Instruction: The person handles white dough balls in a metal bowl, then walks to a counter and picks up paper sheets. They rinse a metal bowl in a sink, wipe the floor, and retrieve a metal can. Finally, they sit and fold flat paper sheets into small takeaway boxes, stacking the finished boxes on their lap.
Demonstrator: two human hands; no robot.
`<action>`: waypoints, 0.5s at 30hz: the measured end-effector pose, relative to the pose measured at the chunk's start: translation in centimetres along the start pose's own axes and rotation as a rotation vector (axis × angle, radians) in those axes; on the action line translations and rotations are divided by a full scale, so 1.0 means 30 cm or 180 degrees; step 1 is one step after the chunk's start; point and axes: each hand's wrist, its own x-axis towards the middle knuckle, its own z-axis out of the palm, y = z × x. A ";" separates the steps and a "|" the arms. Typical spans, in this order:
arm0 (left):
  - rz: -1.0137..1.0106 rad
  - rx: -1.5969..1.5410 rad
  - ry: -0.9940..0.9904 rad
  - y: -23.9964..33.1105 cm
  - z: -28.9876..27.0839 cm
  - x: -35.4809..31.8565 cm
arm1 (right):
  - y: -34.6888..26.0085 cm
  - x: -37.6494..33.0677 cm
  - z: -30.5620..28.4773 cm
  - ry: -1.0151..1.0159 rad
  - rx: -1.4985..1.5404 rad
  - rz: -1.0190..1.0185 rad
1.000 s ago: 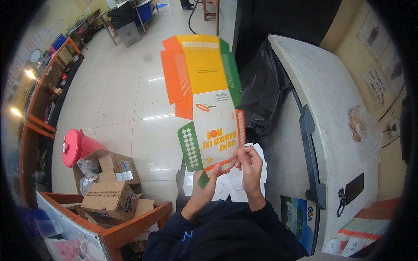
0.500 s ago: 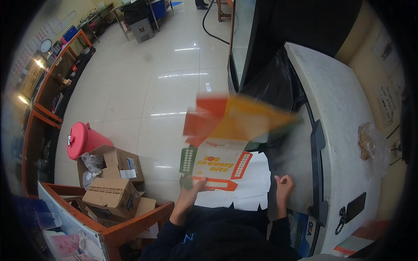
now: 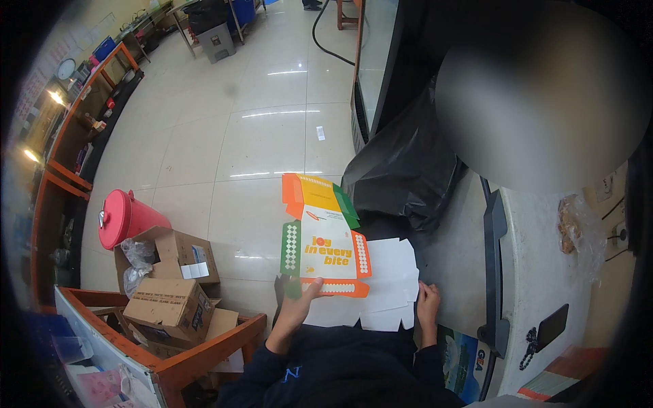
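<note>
My left hand (image 3: 299,304) is closed on the near end of an unfolded food carton (image 3: 328,253), thumb on top. Its printed side faces up: a white middle panel, a yellow far panel, and orange and green side flaps. Beneath it and to its right lie white carton blanks (image 3: 388,282), plain side up, with notched edges; the printed carton hides part of them, so I cannot tell how many there are. My right hand (image 3: 428,304) has its fingertips pinched at the right edge of these white blanks.
Open cardboard boxes (image 3: 166,306) and a lidded pink bucket (image 3: 129,219) stand left, by an orange-framed stand (image 3: 211,350). A black plastic bag (image 3: 401,163) hangs ahead. On the right, a white top (image 3: 520,272) holds a phone (image 3: 552,328). A blurred patch covers the upper right.
The printed carton's far panels, blurred by motion before, now lie spread and steady. My right hand has moved left, from apart to the edge of the white blanks.
</note>
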 end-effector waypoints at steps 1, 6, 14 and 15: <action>-0.0017 0.0001 0.0006 0.000 0.001 -0.001 | 0.005 0.000 0.001 -0.0062 -0.0071 0.0132; -0.0019 0.0207 0.0052 0.004 0.005 -0.013 | 0.013 -0.007 -0.013 0.0275 0.0615 0.0127; 0.0119 0.0457 -0.0056 -0.012 0.000 -0.009 | -0.015 -0.024 -0.031 0.0141 0.1885 0.0763; 0.0040 0.0508 -0.0024 -0.019 -0.004 -0.010 | -0.009 -0.027 -0.033 0.0111 0.1923 0.0806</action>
